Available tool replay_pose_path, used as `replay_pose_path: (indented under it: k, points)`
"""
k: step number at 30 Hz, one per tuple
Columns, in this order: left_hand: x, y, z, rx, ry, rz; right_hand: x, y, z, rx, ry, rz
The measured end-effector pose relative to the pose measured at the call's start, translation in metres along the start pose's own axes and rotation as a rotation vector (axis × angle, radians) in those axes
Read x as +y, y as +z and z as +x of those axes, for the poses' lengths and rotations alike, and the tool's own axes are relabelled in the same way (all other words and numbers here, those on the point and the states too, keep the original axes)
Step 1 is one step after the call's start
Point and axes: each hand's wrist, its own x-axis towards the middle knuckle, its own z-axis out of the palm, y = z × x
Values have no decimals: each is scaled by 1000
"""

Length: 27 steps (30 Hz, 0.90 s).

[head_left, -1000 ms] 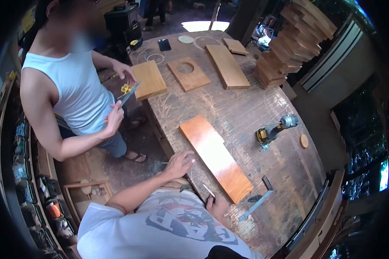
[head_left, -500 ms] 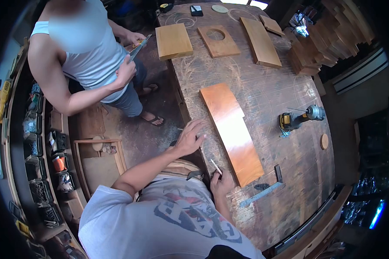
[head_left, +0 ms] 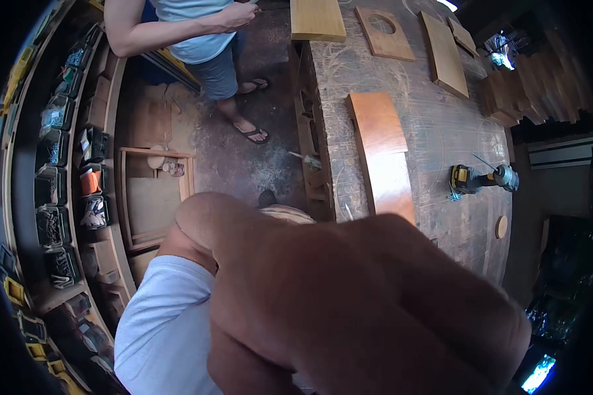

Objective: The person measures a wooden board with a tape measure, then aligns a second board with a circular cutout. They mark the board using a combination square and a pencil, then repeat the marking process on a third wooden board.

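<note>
My left hand (head_left: 349, 283) is raised close to the camera and fills the lower middle of the view. Its back shows large and dark; the fingers bend away to the right, and whether they grip anything is hidden. Behind it, my right hand is out of sight. The pale tip of a thin stick (head_left: 348, 211) pokes up just past my left hand, beside the glossy orange-brown board (head_left: 383, 141). That board lies on the scratched worktable (head_left: 428, 118), its near end covered by my left hand.
Another person (head_left: 201, 39) stands at the upper left by the table corner. On the table are a pale board (head_left: 317, 20), a board with a round hole (head_left: 383, 39), a long board (head_left: 443, 56), a drill (head_left: 484, 178), a wooden disc (head_left: 501, 227) and stacked wood (head_left: 534, 85). Shelves (head_left: 115, 85) with bins line the left.
My left hand has risen from the table edge to right before the camera, covering my right hand and the tools near it. The view has shifted, with the table now higher and further right.
</note>
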Motion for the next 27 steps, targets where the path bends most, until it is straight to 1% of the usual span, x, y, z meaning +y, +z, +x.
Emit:
replay_pose_path:
  k: [1, 2, 3, 4, 5, 9, 12, 15, 18, 24, 25, 27]
  points:
    - [2, 2, 0, -22, 0, -30, -6, -4, 2, -19, 21, 0]
    - [3, 6, 0, -47, -6, -60, -44, -19, 21, 8, 6, 7]
    - [4, 7, 0, -65, -15, -93, -42, -16, 20, 31, -3, 10]
    - [6, 5, -1, -75, -22, -111, -5, 0, 3, 43, -7, 9]
    - [9, 3, 0, -88, -31, -125, -4, 2, 2, 63, -28, -21]
    - [20, -8, 3, -155, -70, -152, -2, 0, 0, -36, 21, -25]
    - [23, -12, 5, -196, -84, -174, 1, 3, 0, -19, -19, -119]
    - [15, -8, 4, -193, -89, -237, 4, 7, -1, 12, -22, -75]
    - [4, -1, 9, -179, -97, -287, 10, 11, -5, -21, 16, -244]
    - [-20, 4, 17, -169, -94, -373, 11, 8, 5, 14, -14, -84]
    - [-22, 5, 19, -174, -94, -385, 15, 7, 5, -9, -39, -105]
    - [-28, 4, 22, -173, -100, -401, 15, 2, 3, -43, -11, -112]
